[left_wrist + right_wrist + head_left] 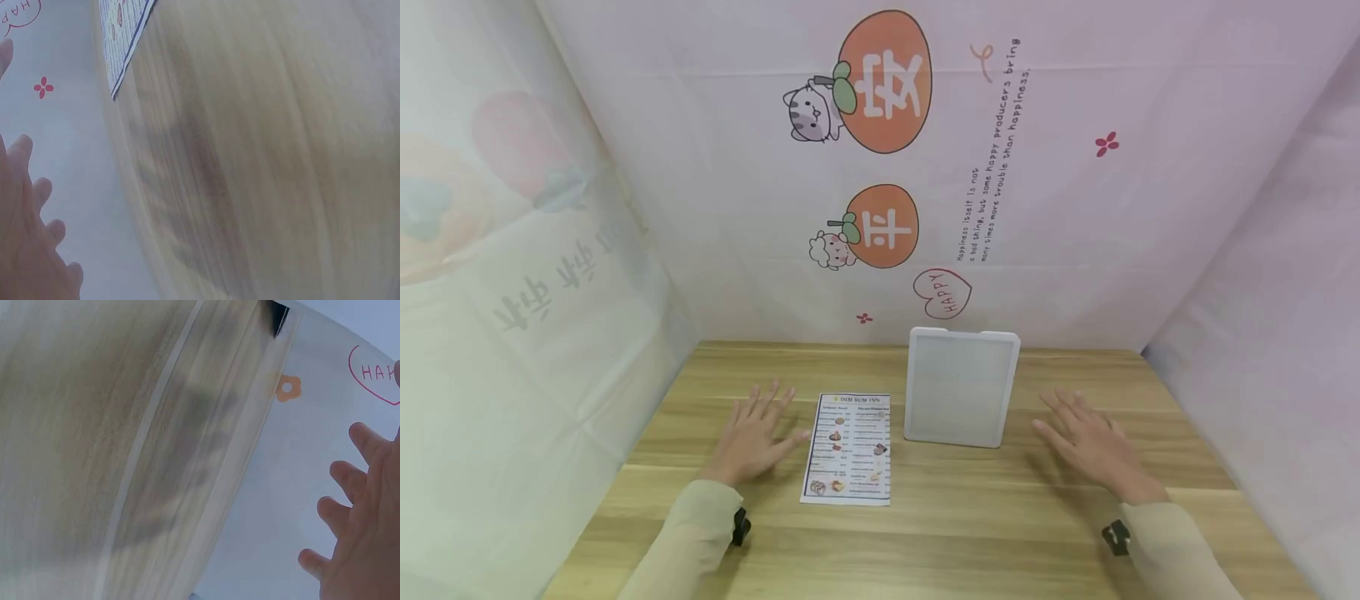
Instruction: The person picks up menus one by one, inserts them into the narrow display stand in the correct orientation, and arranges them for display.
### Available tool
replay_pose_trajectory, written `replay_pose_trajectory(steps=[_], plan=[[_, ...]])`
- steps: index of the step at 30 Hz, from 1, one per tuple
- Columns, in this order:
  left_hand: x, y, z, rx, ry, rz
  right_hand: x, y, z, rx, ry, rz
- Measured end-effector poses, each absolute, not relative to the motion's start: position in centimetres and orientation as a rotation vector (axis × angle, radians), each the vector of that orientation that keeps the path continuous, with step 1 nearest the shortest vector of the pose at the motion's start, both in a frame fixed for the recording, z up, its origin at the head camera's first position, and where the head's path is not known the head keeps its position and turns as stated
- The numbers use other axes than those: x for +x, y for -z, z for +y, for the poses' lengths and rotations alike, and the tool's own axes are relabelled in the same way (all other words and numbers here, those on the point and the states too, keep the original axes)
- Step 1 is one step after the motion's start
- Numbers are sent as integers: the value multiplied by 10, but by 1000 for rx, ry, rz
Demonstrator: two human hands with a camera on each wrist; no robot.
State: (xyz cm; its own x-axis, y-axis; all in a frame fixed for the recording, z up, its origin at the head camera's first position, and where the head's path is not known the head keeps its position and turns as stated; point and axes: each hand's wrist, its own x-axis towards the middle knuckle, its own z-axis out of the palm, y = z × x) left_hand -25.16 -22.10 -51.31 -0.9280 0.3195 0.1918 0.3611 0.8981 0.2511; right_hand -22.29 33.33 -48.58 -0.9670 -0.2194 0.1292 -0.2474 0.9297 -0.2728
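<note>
Wooden table (970, 508) under me, printed cloth behind; neither palm holds anything. My left hand (752, 437) hovers with fingers spread, just left of the menu sheet (850, 447). My right hand (1093, 446) is equally wide, right of the white tray (961, 386) lying farther back. I judge nothing started; next I must reach inward and pinch the sheet's edge.

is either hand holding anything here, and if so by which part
Nothing is held. The left hand lies open beside the menu sheet, and the right hand lies open to the right of the white board, fingers spread over the wooden table.
</note>
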Motion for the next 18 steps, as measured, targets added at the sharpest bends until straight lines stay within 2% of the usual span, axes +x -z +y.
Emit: replay_pose_trajectory(steps=[18], plan=[[-248, 506, -213, -590, 556, -2981, -226, 486, 320, 426, -749, -2905]])
